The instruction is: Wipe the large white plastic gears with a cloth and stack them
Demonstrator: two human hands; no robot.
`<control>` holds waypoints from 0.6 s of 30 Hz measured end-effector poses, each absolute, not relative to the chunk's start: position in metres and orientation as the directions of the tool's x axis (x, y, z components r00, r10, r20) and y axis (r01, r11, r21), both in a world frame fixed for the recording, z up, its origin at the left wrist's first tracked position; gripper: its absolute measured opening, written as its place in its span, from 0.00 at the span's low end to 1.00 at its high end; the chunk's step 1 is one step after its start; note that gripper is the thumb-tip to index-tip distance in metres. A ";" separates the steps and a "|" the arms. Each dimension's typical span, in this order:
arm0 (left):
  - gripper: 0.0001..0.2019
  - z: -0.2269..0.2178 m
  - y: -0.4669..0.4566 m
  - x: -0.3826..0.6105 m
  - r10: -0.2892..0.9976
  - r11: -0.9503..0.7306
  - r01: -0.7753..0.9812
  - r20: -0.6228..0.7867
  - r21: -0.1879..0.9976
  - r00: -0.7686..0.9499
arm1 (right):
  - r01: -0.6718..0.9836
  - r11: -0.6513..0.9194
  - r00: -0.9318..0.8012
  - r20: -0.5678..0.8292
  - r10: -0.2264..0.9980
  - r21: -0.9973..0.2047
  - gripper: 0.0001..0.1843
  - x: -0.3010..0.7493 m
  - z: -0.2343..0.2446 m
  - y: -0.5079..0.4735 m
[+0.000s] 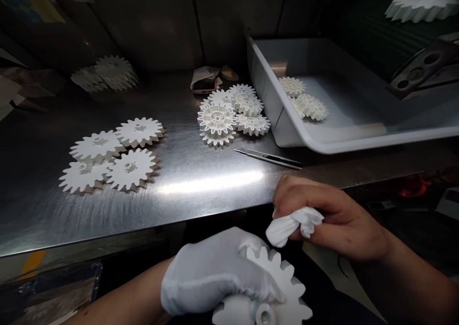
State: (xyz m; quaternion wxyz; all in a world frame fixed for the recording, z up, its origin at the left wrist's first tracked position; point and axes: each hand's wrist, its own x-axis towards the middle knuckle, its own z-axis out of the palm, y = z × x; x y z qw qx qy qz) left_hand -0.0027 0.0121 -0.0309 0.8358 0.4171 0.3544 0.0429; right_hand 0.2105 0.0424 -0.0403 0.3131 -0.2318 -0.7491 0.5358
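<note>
My left hand (215, 270), in a white glove, is closed around a large white gear (287, 286) at the bottom of the view, below the table's front edge. Its thumb lies across the gear's face beside the raised hub, and the lower part of the gear is cut off by the frame. My right hand (337, 224), bare, pinches a crumpled white cloth (287, 228) just above and to the right of the gear. The cloth and the gear look apart. On the table beyond lies a slim cutter knife (268, 158).
White gears (132, 167) lie flat on the metal table (201, 191) at left; more gears (217, 117) are heaped at the centre. A grey-white tray (322, 145) at right holds several smaller gears (311, 107). A gear (423, 3) sits on a dark green surface at upper right, near a metal bracket (419, 71).
</note>
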 end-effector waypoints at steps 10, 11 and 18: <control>0.08 -0.037 0.014 -0.003 0.359 0.649 0.189 -0.516 0.737 0.778 | 0.246 0.502 -0.757 0.159 0.634 -0.830 0.11 0.211 -0.027 0.039; 0.09 -0.036 0.015 -0.003 0.359 0.624 0.213 -0.518 0.752 0.776 | 0.213 0.497 -0.758 0.178 0.627 -0.841 0.11 0.210 -0.023 0.038; 0.08 -0.031 0.020 -0.004 0.425 0.451 0.260 -0.461 0.854 0.779 | 0.464 0.703 -0.833 0.003 0.553 -0.539 0.09 0.199 -0.003 0.030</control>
